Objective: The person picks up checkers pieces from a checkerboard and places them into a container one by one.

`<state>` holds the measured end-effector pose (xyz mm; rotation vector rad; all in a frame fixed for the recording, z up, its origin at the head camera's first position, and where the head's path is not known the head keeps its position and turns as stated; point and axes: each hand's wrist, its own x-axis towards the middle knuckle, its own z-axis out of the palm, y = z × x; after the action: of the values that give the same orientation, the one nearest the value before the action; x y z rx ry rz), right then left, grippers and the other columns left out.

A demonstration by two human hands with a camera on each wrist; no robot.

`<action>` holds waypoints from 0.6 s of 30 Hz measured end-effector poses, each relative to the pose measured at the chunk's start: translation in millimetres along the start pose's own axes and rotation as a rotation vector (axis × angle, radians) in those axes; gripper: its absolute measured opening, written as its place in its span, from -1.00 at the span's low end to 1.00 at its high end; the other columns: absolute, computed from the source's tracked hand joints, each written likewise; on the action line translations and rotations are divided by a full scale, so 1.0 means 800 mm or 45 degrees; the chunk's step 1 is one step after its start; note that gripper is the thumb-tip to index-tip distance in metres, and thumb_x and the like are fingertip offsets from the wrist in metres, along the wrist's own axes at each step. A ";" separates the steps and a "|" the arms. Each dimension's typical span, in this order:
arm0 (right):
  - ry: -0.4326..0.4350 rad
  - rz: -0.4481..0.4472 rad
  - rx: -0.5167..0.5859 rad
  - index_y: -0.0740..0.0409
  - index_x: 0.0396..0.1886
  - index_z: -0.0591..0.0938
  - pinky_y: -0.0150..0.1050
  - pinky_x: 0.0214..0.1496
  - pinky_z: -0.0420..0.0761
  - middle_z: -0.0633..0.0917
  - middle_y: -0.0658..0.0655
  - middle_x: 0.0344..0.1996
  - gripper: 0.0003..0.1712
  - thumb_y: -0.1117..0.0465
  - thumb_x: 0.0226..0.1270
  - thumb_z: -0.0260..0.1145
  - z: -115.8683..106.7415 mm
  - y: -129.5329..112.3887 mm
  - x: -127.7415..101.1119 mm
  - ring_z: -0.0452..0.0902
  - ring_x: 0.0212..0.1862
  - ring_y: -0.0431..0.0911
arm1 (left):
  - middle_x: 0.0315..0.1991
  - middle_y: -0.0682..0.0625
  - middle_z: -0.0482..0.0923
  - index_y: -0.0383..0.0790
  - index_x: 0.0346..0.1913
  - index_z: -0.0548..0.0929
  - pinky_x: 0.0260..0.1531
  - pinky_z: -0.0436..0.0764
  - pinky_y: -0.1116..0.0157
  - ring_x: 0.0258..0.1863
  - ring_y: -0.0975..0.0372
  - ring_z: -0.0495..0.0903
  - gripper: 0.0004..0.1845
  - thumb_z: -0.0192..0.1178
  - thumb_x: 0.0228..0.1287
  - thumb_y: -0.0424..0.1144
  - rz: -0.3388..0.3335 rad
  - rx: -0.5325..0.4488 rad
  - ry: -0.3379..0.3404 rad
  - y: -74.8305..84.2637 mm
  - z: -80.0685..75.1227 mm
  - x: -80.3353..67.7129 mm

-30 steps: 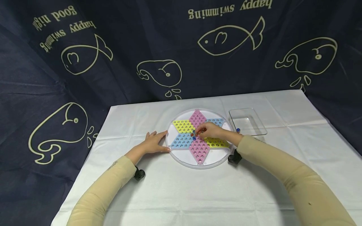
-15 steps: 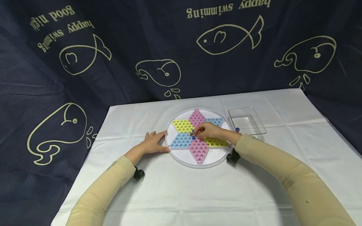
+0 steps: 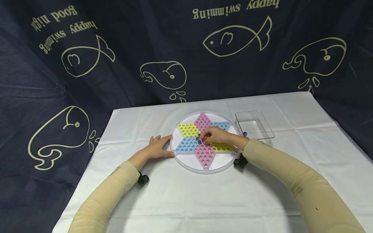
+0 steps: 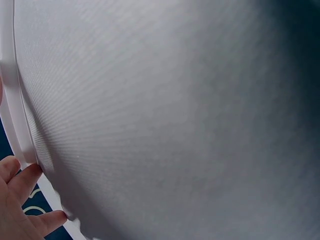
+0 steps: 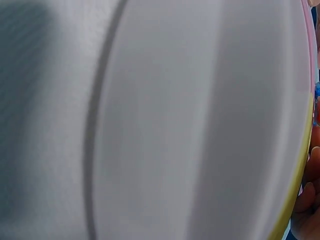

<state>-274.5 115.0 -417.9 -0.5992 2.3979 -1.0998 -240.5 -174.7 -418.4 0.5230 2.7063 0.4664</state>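
Observation:
A round white Chinese checkers board (image 3: 186, 163) with a pink, yellow and blue star lies on the table. Several red and blue marbles (image 3: 199, 141) sit together near its centre. Over that cluster my right hand (image 3: 216, 134) pinches a reddish marble, mostly hidden by the fingers. In the right wrist view only some curled fingers (image 5: 314, 165) show past the board's edge. My left hand (image 3: 157, 147) rests with spread fingers against the board's left rim; its fingertips touch the rim in the left wrist view too.
Right of the board stands a clear rectangular container (image 3: 256, 124). A blue marble (image 3: 244, 133) is seen at its near left corner. The table has a white cloth (image 3: 180, 200), and a dark printed curtain (image 3: 128, 42) hangs behind it.
My right hand stays over the board's centre, its fingers shifting only slightly around the marbles. The left hand keeps its place at the rim. The head view has shifted a little.

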 end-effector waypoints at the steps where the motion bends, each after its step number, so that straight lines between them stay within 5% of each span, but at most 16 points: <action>1: -0.001 -0.008 -0.016 0.26 -0.30 0.62 -0.43 -0.29 0.44 0.58 0.03 -0.46 -0.84 0.37 0.06 0.33 0.000 0.000 -0.001 0.38 -0.38 -0.19 | 0.39 -0.15 0.09 -0.16 0.41 0.09 0.30 -0.31 -0.17 0.37 -0.22 -0.10 -0.03 0.27 0.01 0.17 0.001 -0.001 0.000 0.000 0.000 0.000; 18: 0.015 -0.080 -0.011 0.30 -0.19 0.62 -0.42 -0.28 0.45 0.61 0.07 -0.38 -0.77 0.32 0.12 0.30 -0.013 0.008 -0.010 0.39 -0.35 -0.18 | 0.39 -0.15 0.09 -0.16 0.42 0.08 0.30 -0.31 -0.18 0.37 -0.23 -0.11 -0.02 0.26 0.00 0.19 0.002 -0.004 -0.004 -0.002 0.001 0.001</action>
<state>-275.0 128.9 -415.0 -0.6772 2.4097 -1.1227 -241.6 -175.4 -419.8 0.5242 2.7018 0.4699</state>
